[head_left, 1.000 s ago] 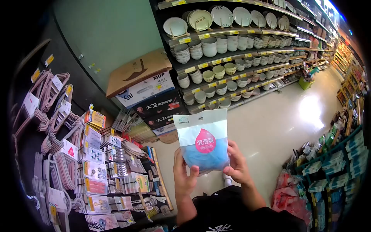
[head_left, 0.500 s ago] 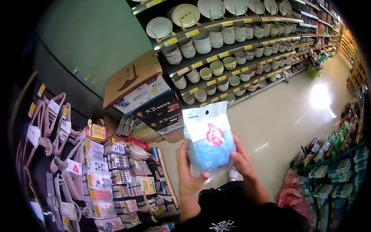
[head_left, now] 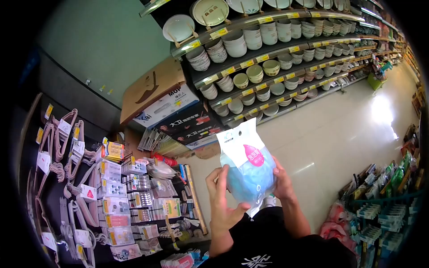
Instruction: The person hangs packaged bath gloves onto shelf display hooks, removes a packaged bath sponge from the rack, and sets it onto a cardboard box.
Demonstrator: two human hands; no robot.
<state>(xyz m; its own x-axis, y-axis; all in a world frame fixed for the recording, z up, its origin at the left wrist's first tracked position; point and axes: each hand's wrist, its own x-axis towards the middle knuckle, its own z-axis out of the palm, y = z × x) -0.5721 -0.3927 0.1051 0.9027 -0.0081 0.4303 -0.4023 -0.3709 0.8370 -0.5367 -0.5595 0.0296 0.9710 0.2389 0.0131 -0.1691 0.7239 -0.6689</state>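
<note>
A clear and white plastic package [head_left: 251,176] with a light blue, soft-looking item inside and a pink drop-shaped label is held up in front of the body, its top tilted to the left. My left hand [head_left: 223,196] supports its left side, with the thumb near the lower edge and the fingers along the side. On the right side, my right hand [head_left: 282,181] grips the package, its fingers partly hidden behind it. The white header with a hang hole is uncovered.
Shelves of bowls [head_left: 254,73] and plates [head_left: 178,27] stand ahead. Stacked mop boxes [head_left: 167,100] are left of them. Hangers [head_left: 62,134] and carded goods [head_left: 117,205] hang at left. More packaged goods [head_left: 371,214] and a red bag [head_left: 337,223] are at right.
The package has turned and tilted, showing more of its blue side and underside. Both hands have shifted slightly right with it, and my left fingers have moved on its side. The view has rotated.
</note>
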